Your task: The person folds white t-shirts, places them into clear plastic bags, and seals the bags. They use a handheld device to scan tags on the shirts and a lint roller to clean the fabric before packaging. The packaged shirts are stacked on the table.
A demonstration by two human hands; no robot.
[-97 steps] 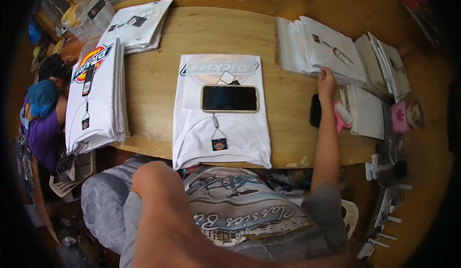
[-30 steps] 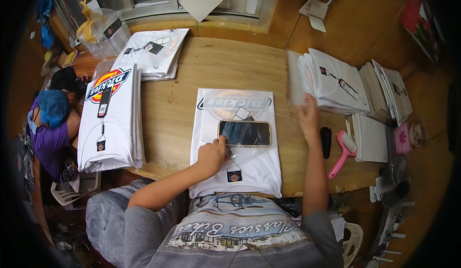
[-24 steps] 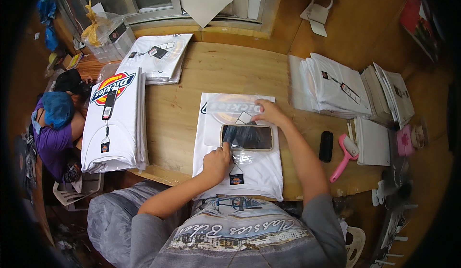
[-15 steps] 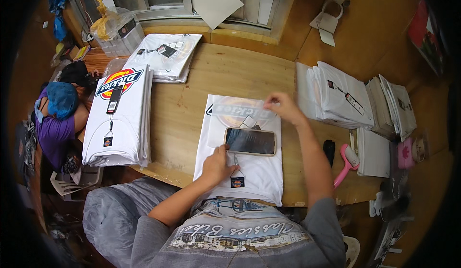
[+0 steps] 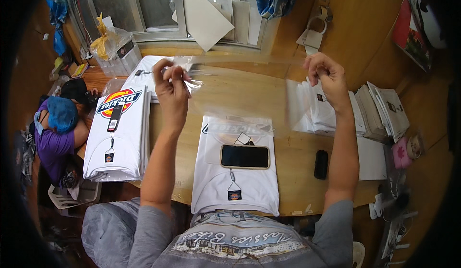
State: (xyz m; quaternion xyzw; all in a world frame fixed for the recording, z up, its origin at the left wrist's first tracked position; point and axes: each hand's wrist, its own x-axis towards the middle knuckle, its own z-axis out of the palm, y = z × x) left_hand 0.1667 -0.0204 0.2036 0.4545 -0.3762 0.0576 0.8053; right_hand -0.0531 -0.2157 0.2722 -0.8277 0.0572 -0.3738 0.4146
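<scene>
Stretched between my raised hands is a sheet-like clear plastic bag (image 5: 240, 92). My left hand (image 5: 173, 87) pinches its left end, fingers curled. On its right side the fingers of my right hand (image 5: 329, 75) are closed around the top corner. Below lies a folded white T-shirt (image 5: 206, 179) with a neck tag on a cord. Atop the shirt rests a smartphone (image 5: 245, 156), its screen dark. A see-through sheet covers part of the shirt's printed logo.
Folded white shirts (image 5: 93, 145) are stacked at left, with another pile (image 5: 139, 78) behind. More bagged shirts (image 5: 321, 114) stand at right. A black object (image 5: 321, 164) lies beside my right forearm. Another person in purple (image 5: 57, 128) leans at the far left.
Both hands have lifted off the shirt and phone and moved apart, farther from me. The clear plastic bag now spans between them. The pink tool at right is hidden behind my right forearm.
</scene>
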